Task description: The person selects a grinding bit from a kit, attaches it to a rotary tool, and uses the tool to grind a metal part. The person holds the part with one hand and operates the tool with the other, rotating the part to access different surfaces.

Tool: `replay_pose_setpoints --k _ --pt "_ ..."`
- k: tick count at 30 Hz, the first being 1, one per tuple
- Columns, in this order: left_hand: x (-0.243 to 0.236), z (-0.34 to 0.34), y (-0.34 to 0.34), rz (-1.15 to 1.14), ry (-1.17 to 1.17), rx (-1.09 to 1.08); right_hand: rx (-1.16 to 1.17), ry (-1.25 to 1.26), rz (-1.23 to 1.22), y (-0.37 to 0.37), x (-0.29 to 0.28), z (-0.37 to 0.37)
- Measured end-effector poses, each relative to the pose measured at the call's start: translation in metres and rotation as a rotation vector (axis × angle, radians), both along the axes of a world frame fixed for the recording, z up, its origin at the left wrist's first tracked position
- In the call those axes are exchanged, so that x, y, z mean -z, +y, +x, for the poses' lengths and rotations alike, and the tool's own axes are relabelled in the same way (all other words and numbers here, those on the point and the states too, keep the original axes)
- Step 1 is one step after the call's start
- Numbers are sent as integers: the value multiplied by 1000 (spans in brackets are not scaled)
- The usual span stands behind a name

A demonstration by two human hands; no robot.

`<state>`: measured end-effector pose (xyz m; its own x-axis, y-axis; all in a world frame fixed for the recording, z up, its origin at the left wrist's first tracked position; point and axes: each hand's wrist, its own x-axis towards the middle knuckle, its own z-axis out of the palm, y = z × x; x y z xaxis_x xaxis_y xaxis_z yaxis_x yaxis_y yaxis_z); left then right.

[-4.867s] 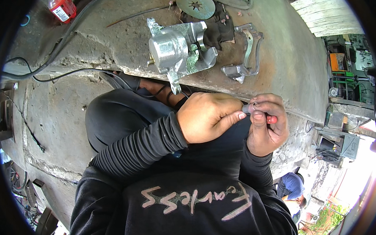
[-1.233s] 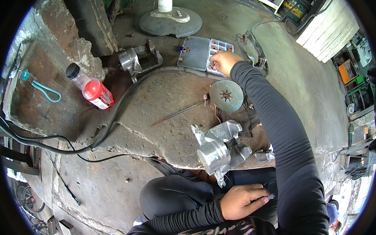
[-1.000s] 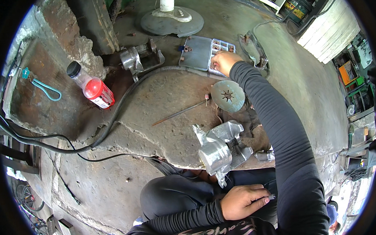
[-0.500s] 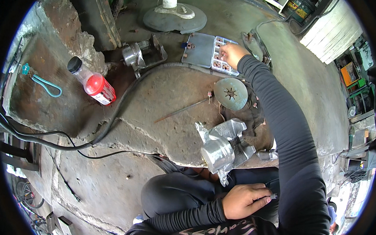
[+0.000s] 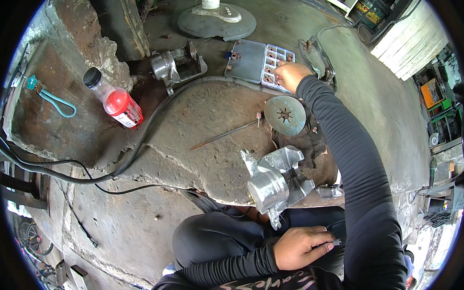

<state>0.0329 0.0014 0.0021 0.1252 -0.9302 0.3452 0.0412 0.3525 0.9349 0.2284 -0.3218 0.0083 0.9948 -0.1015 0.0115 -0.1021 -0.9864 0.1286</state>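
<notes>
My right hand is over the right half of a clear plastic compartment box, fingers drawn together at a compartment; whatever they grip is hidden. Small copper-coloured pieces lie in several compartments. The box's lid is folded open to the left, with a few such pieces on its edge. Down at my lap, my left hand is closed around a short dark rod, only its end showing. Between the hands lie a silver cast-metal housing and a shallow round metal dish with a star-shaped hole.
Left of the dish is a thin metal rod. A ribbed hose curves across the stone slab. A bottle of red liquid stands at the left, and a second metal casting lies behind the hose. A round stand base is farther back.
My right hand has shifted slightly right and toward me over the box, uncovering more of the upper compartments. The left hand stays still around the dark rod.
</notes>
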Motion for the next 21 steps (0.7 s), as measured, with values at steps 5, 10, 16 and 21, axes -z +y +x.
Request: replay_pose_setpoints --k 5,10,16,21 --pt "1 0 0 12 -1 -1 -10 24 2 1 -2 -1" --pt "2 -1 0 2 4 -12 -38 17 -42 2 -2 -1" --pt "2 -1 0 -10 -2 -20 -74 37 -92 2 -2 -3" --pt "2 -1 0 -4 -9 -22 -115 10 -83 -2 -4 -5"
